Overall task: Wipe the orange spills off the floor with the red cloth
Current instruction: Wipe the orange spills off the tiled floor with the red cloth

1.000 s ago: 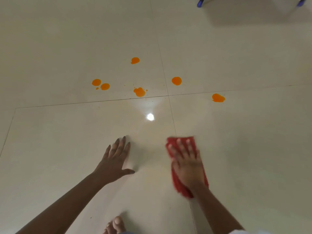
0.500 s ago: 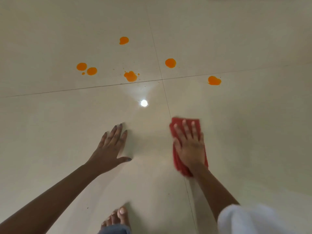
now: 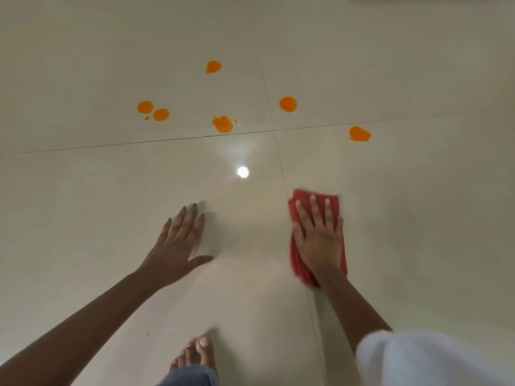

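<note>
Several orange spills dot the pale tiled floor [image 3: 83,204] ahead of me: a pair at the left [image 3: 152,110], one farthest back [image 3: 213,67], a splattered one in the middle [image 3: 223,124], a round one [image 3: 288,104] and one at the right [image 3: 359,134]. My right hand [image 3: 319,235] presses flat with straight fingers on the folded red cloth [image 3: 296,256], which lies on the floor well short of the spills. My left hand [image 3: 178,240] rests flat on the floor, fingers spread, holding nothing.
A bright light reflection [image 3: 242,171] shines on the tile between my hands and the spills. My bare foot [image 3: 195,355] stands at the bottom centre, and a white sleeve [image 3: 418,360] fills the lower right corner. Tile joints cross near the middle spill.
My right hand has slid the red cloth forward along the floor toward the spills. The view has shifted forward, and my left hand stays planted on the tile.
</note>
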Demonstrator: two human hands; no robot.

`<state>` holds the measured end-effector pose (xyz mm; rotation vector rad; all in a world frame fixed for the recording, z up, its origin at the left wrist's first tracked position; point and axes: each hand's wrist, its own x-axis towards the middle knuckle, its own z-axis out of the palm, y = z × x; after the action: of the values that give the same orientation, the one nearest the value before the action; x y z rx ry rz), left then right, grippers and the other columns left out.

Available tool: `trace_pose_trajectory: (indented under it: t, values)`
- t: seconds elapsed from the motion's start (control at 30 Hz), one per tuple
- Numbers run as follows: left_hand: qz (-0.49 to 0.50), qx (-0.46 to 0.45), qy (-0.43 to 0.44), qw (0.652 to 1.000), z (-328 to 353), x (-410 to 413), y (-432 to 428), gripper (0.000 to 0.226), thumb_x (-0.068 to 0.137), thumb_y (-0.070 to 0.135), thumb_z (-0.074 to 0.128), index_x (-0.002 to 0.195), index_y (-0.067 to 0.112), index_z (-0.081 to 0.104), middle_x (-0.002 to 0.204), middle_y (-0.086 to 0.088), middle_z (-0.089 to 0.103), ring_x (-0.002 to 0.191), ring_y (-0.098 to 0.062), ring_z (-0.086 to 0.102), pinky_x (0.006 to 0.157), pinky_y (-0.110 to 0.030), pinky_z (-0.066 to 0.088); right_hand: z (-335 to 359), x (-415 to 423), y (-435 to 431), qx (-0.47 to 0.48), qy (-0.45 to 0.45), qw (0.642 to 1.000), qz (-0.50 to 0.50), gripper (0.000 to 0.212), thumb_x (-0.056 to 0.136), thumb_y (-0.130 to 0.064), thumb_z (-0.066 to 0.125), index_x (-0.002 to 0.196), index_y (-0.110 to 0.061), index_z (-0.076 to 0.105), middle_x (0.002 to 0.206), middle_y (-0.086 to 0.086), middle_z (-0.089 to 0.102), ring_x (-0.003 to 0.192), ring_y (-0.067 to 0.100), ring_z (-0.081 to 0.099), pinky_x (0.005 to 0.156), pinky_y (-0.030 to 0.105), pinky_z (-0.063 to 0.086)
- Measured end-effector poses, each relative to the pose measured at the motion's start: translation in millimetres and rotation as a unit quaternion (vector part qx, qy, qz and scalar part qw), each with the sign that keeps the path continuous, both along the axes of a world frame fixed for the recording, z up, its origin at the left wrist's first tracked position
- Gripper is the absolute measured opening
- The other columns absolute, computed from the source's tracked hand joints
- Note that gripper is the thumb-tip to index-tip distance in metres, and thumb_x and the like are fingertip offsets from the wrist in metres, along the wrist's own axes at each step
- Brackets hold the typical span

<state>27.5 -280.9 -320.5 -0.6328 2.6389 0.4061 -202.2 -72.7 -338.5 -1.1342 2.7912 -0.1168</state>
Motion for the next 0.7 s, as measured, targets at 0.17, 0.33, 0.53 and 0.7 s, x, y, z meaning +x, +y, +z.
trace_pose_trajectory:
  t: [0.17,0.33,0.53,0.7]
  values:
    - [0.022,0.008,-0.005,1.000,-1,-1,-23,0.117,0.056,0.092,-0.008,0.144,0.016,-0.016,0.153,-0.004,-0.026,0.141,-0.021,-0.025,0.117,-0.040,-0.007,-3,49,-92,-0.015,-0.032,0.992,0.121,0.051,0.097,-0.039,0.031,0.147,-0.034,0.022,0.156,0.001,0.021,0.144,0.033,0.013,0.114,0.057,0.009]
    - [0.054,0.017,0.010,0.998,-3,-34,-60,0.118,0.060,0.093,0.013,0.144,0.016,-0.018,0.148,-0.002,-0.033,0.141,-0.021,-0.026,0.117,-0.043,-0.007,-7,15,-59,-0.019,-0.017,0.976,0.215,0.049,0.091,-0.041,0.035,0.139,-0.039,0.038,0.150,-0.006,0.035,0.140,0.026,0.029,0.111,0.053,0.020]
    - [0.012,0.032,-0.010,0.999,-11,-53,-80,0.126,0.065,0.075,0.057,0.142,0.015,-0.023,0.140,-0.002,-0.043,0.132,-0.023,-0.038,0.115,-0.046,-0.010,-9,-52,-164,0.017,-0.048,0.998,0.047,0.053,0.097,-0.044,0.024,0.147,-0.040,0.006,0.159,-0.005,0.001,0.146,0.026,-0.004,0.114,0.051,-0.001]
    - [0.027,0.039,-0.046,0.998,-5,-58,-74,0.125,0.069,0.070,0.059,0.137,0.013,-0.030,0.138,-0.003,-0.045,0.131,-0.026,-0.039,0.114,-0.046,-0.012,-9,-2,-168,0.006,-0.075,0.986,0.152,0.052,0.098,-0.039,0.024,0.148,-0.039,0.008,0.158,-0.007,-0.003,0.145,0.025,-0.010,0.113,0.049,-0.009]
